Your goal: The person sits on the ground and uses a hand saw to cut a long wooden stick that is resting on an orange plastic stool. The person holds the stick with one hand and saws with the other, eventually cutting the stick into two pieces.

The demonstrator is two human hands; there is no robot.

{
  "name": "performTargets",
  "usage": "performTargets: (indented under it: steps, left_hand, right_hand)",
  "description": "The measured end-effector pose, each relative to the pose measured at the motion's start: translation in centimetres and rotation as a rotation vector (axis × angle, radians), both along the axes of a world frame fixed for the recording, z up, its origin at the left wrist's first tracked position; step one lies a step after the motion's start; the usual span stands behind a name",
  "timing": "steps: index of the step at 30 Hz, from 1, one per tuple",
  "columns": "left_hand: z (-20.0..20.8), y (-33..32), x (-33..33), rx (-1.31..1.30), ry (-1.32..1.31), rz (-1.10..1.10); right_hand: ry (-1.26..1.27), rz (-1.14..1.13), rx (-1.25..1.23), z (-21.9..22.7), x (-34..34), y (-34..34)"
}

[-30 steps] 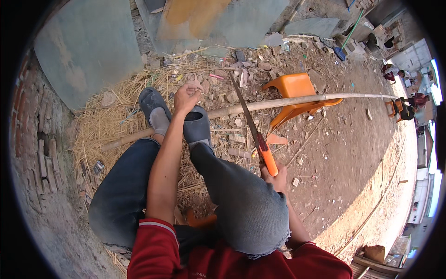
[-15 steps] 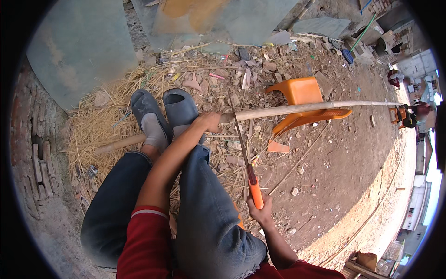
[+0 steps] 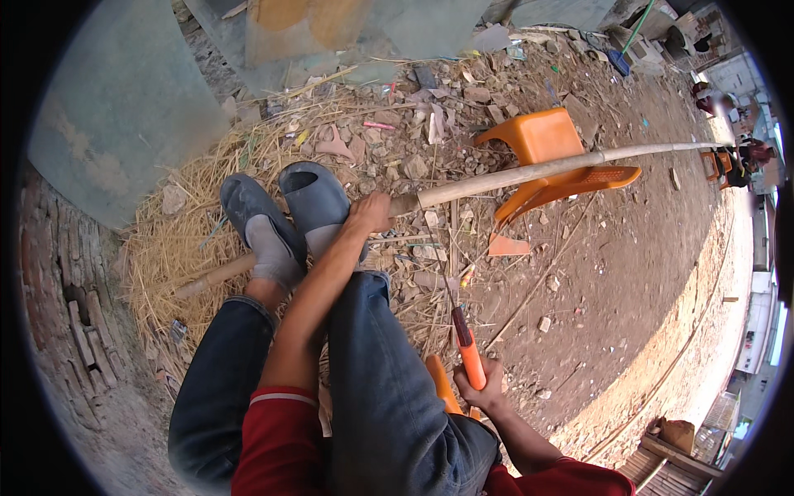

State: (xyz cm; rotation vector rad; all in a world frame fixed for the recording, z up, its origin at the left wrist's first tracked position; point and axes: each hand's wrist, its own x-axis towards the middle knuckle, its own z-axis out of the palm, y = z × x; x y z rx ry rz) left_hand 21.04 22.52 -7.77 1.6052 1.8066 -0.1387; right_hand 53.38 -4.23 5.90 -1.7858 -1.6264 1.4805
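A long bamboo pole [image 3: 496, 182] runs from the straw under my feet out to the right. My left hand [image 3: 371, 213] is wrapped around it beside my right slipper [image 3: 314, 194], and the left slipper [image 3: 248, 202] is next to the pole's near length. In my right hand [image 3: 488, 387] is the orange handle of a handsaw [image 3: 464, 335], gripped low at the right of my knee. Its thin dark blade slants up to the pole just right of my left hand. The tip is at the pole's edge, where a line crosses the bamboo.
An orange plastic chair [image 3: 550, 136] lies tipped over under the pole's middle. Straw [image 3: 165, 264], broken bricks and rubble cover the ground near my feet. A brick wall [image 3: 70, 289] rises at the left, and grey sheets [image 3: 124, 124] lean at the back. People [image 3: 748, 153] are far right.
My right hand has drawn the saw back toward me, so its blade no longer reaches past the pole. The left hand keeps its grip. The view has shifted slightly.
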Motion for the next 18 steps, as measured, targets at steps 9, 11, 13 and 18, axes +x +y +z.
performTargets:
  steps: [9, 11, 13, 18]
  left_hand:
    - [0.3, 1.0, 0.7, -0.018, 0.040, 0.055]
    - [0.6, 0.3, 1.0, 0.008, 0.057, 0.064]
    - [1.2, 1.3, 0.5, -0.037, 0.051, 0.068]
    - [-0.6, 1.0, 0.1, -0.001, 0.065, 0.063]
  right_hand:
    - [0.100, -0.222, 0.175, -0.1, -2.6, 5.9]
    - [0.165, -0.266, 0.128, 0.4, -2.3, 7.5]
    - [0.195, -0.272, 0.083, 1.1, -2.2, 8.1]
    - [-0.020, 0.061, 0.113, 2.4, -4.4, 2.8]
